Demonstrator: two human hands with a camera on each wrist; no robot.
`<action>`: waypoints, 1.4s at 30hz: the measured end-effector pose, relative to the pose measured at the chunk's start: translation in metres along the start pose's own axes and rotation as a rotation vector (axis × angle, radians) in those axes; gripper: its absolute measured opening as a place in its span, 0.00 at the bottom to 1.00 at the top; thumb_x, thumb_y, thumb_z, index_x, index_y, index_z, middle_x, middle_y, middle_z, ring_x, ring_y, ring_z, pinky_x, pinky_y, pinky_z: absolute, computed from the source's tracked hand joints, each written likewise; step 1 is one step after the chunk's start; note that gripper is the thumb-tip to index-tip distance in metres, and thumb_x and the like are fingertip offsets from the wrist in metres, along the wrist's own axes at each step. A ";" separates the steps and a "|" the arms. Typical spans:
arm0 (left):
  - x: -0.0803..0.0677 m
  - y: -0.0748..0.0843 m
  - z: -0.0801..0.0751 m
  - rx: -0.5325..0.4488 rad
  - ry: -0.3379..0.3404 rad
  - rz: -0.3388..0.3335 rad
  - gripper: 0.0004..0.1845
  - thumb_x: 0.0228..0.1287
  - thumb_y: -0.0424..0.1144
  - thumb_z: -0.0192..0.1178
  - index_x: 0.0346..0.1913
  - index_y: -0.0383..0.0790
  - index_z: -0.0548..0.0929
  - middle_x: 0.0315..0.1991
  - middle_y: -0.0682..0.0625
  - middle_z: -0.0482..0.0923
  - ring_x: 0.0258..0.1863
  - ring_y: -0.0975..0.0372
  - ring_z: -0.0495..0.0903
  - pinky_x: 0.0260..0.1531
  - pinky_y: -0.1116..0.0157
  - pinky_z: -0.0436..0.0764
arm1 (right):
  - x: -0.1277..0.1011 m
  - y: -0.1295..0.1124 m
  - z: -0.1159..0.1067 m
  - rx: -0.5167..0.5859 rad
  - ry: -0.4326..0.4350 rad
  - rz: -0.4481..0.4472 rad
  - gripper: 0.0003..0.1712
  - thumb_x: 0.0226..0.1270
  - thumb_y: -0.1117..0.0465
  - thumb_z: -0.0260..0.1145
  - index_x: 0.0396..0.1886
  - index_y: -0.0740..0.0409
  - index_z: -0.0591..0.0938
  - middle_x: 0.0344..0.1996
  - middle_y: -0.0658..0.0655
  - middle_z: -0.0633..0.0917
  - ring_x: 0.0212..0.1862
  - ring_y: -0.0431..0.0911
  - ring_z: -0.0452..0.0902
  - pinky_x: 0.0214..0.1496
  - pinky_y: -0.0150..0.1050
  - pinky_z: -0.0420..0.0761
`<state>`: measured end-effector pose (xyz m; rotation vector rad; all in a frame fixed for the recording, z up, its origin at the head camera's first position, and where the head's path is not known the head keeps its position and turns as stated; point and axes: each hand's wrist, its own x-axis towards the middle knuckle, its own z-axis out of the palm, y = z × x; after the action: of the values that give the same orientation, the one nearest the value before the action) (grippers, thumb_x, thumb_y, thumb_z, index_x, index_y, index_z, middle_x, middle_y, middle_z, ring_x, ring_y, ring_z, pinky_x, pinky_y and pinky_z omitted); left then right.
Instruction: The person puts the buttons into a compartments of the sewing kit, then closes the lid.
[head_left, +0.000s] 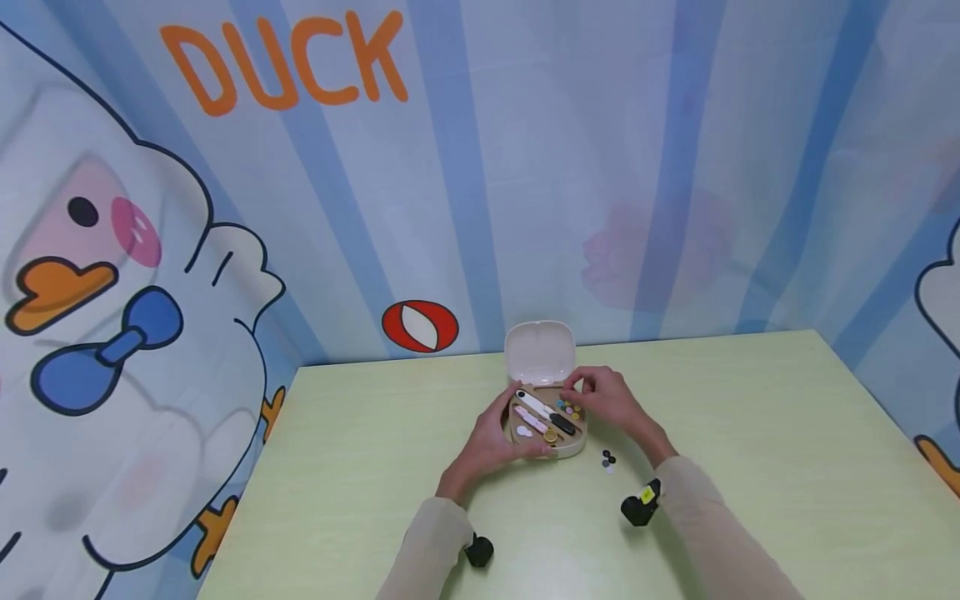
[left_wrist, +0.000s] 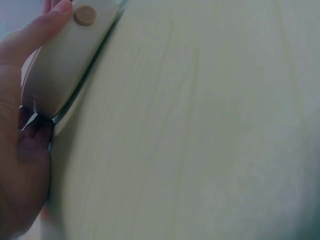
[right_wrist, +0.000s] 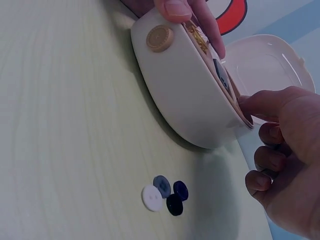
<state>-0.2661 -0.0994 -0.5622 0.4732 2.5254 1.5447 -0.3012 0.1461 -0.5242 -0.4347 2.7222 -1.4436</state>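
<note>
Head view: left hand (head_left: 491,437) grips the sewing case (head_left: 545,421) to steady it on the desk (head_left: 750,433); right hand (head_left: 611,398) pinches into its buttons (head_left: 570,407)

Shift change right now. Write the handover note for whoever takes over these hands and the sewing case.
Left hand: grips the open sewing case by its left side, steadying it on the table.
Right hand: fingers curled at the case's right rim, over the coloured buttons inside; whether they pinch one is not visible.
Lid stands open behind.
Done: four loose buttons lie on the table, right of the case.
Left: more buttons and tools remain inside.
</note>
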 end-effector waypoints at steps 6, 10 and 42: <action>0.001 -0.002 0.000 -0.002 0.004 0.007 0.63 0.47 0.58 0.83 0.83 0.58 0.55 0.80 0.54 0.60 0.77 0.56 0.59 0.75 0.46 0.62 | -0.002 -0.002 0.000 -0.007 -0.007 0.015 0.04 0.72 0.63 0.71 0.41 0.59 0.88 0.20 0.50 0.74 0.24 0.44 0.67 0.23 0.33 0.65; 0.000 -0.001 0.000 0.002 0.003 0.003 0.63 0.47 0.59 0.82 0.84 0.58 0.55 0.80 0.53 0.59 0.78 0.56 0.59 0.75 0.46 0.62 | -0.004 -0.002 -0.001 -0.018 -0.007 0.030 0.07 0.73 0.61 0.70 0.45 0.59 0.89 0.20 0.51 0.75 0.24 0.44 0.68 0.23 0.33 0.65; 0.000 0.000 0.000 -0.009 0.004 0.003 0.63 0.47 0.58 0.83 0.84 0.57 0.55 0.81 0.51 0.58 0.78 0.54 0.58 0.75 0.47 0.62 | -0.076 0.030 -0.036 -0.093 -0.114 -0.046 0.10 0.69 0.63 0.73 0.48 0.58 0.88 0.18 0.46 0.71 0.22 0.40 0.65 0.25 0.32 0.65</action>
<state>-0.2660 -0.0997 -0.5623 0.4736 2.5208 1.5596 -0.2408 0.2110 -0.5359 -0.5690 2.7132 -1.2628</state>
